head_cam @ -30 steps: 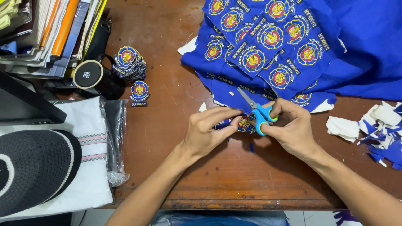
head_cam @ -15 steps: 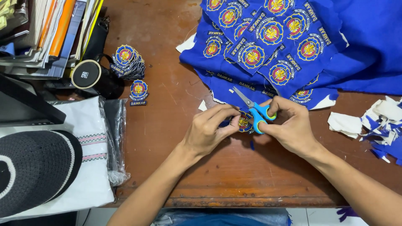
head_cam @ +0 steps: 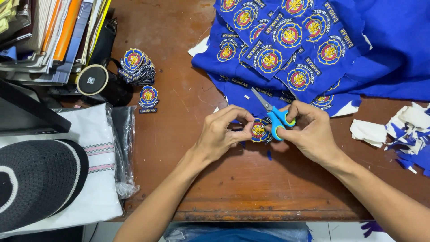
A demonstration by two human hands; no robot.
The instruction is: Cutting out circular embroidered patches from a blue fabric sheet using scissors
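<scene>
My left hand pinches a round embroidered patch between thumb and fingers, just above the wooden table. My right hand grips small scissors with blue handles, blades pointing up and left over the patch's edge. Directly behind lies a blue fabric sheet covered with several uncut round emblems. A stack of cut patches sits at the left, with one single patch beside it.
Blue and white fabric scraps lie at the right. A black mug, books, folded white cloth in plastic and a dark cap fill the left side. The table's front edge runs below my wrists.
Both hands have stayed over the same spot; the scissors' blades have tilted slightly and the patch has turned a little between my left fingers.
</scene>
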